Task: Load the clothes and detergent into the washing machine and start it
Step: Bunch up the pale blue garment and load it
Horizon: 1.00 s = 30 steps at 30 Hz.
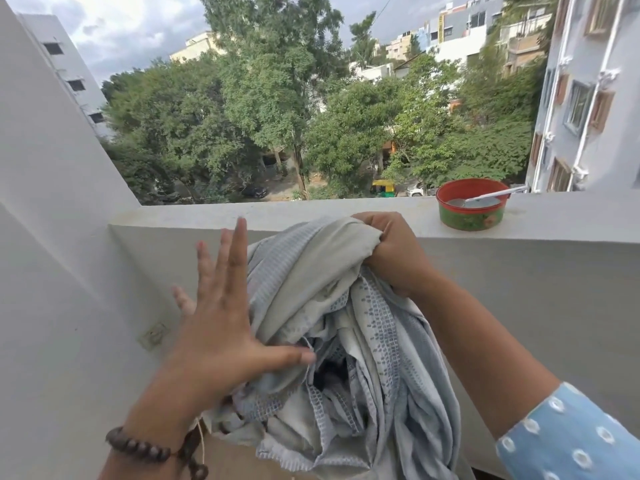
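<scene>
A bundle of pale grey-blue patterned cloth [349, 341] hangs in front of me over the balcony's inner side. My right hand [391, 251] grips the top of the bundle in a fist, just below the parapet's ledge. With fingers spread straight, my left hand [221, 313] lies flat against the cloth's left side, thumb touching the folds. A dark bead bracelet sits on that wrist. No washing machine or detergent container can be identified in view.
A white parapet ledge [277, 211] runs across the middle. On it at the right stands a red-and-green round tub [471, 216] with a metal spoon [485, 199] inside. White walls close the left side. Beyond are trees and buildings.
</scene>
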Each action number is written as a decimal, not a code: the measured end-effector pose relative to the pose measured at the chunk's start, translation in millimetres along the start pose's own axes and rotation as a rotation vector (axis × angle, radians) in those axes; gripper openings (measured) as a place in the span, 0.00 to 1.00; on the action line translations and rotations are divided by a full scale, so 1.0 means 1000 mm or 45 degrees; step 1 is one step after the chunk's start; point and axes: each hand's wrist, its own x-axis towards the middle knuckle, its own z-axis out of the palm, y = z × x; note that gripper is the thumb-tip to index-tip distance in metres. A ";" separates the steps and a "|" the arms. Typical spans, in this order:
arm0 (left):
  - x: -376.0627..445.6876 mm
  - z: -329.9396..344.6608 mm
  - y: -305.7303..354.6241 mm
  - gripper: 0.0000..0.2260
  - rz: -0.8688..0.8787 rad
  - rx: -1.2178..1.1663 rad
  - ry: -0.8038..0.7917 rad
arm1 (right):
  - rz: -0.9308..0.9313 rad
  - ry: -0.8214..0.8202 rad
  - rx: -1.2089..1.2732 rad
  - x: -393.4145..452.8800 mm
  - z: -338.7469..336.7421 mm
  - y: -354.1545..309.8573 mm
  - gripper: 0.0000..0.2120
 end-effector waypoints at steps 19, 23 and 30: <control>0.061 -0.024 -0.030 0.36 -0.043 -1.245 0.521 | 0.593 -0.830 -0.173 -0.031 -0.036 0.012 0.51; 0.067 -0.047 -0.023 0.18 -0.056 -1.265 0.732 | 0.749 -0.754 -0.148 -0.041 -0.025 0.037 0.45; 0.050 -0.027 -0.023 0.18 -0.318 -1.357 0.901 | 0.476 0.009 0.027 -0.022 -0.005 0.039 0.15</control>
